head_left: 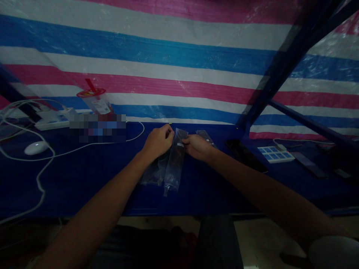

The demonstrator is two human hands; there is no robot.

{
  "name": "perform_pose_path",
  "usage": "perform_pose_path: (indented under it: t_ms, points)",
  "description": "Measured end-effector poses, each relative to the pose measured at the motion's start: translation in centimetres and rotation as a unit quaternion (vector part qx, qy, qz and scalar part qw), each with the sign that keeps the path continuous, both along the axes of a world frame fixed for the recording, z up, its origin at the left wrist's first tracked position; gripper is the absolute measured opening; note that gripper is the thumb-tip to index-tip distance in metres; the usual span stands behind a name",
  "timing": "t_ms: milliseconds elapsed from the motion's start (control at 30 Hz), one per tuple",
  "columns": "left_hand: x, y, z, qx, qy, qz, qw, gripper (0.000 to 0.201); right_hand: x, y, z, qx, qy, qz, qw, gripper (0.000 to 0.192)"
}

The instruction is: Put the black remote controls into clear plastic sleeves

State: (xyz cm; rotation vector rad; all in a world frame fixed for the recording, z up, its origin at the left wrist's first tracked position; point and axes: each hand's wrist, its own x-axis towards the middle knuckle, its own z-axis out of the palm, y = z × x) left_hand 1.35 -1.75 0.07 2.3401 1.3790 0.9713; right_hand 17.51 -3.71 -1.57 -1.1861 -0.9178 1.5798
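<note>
A long clear plastic bag (pixel 176 164) with a dark slim object inside and a small white label lies at the middle of the blue table. My right hand (pixel 198 147) pinches its right edge near the top. On the left side, my left hand (pixel 159 141) has its fingers curled together close to the bag's upper end. What those fingertips hold, if anything, is too dark to make out. A second clear bag (pixel 154 173) lies partly under my left wrist. Behind my right hand a remote control (pixel 206 137) with pale buttons is partly hidden.
Right of my hands lie a black phone (pixel 245 155), a white-and-blue power strip (pixel 276 154) and another flat phone-like device (pixel 308 164). To the left are a lidded drink cup (pixel 98 102), a white mouse (pixel 36 148) and looping white cables (pixel 42 186). A striped sheet (pixel 174 82) hangs behind.
</note>
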Motion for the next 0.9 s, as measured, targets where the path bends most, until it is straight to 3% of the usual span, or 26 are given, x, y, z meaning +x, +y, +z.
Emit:
perform_pose_path:
  t_ms: [167,267,333,400,500,567,700,800,900]
  points:
    - [-0.1,0.3,-0.7,-0.041,0.014,-0.039,0.998,0.015,-0.6,0.6,-1.0,0.06,-0.041,0.003,0.997,0.013]
    - [-0.2,0.6,-1.2,-0.055,0.018,-0.046,0.997,0.024,0.0,0.8,-1.8,0.105,-0.165,-0.018,0.981,0.011]
    - [-0.1,0.6,-1.4,-0.061,0.029,-0.045,0.997,0.027,0.5,0.9,-2.0,0.13,-0.307,-0.021,0.943,0.013]
    - [0.0,0.6,-1.5,-0.06,0.047,-0.048,0.996,0.028,0.8,0.9,-1.8,0.159,-0.433,-0.006,0.887,0.017]
    - [0.2,0.5,-1.5,-0.049,0.06,-0.058,0.995,0.022,0.9,0.6,-1.1,0.193,-0.543,0.03,0.816,0.023]
    - [0.2,0.6,-1.4,-0.037,0.04,-0.051,0.997,0.016,0.7,0.0,-0.6,0.198,-0.586,0.046,0.784,0.032]
    - [-0.2,1.1,-1.3,-0.011,-0.02,0.021,1.0,0.014,0.1,-1.9,0.2,0.206,-0.635,0.065,0.742,0.046]
    - [-0.7,1.6,-1.2,-0.006,-0.042,0.074,0.996,0.014,-0.4,-2.7,0.6,0.217,-0.633,0.112,0.735,0.033]
    - [-0.9,1.9,-1.3,-0.009,-0.051,0.094,0.994,0.012,-0.6,-2.6,0.6,0.209,-0.633,0.114,0.736,0.026]
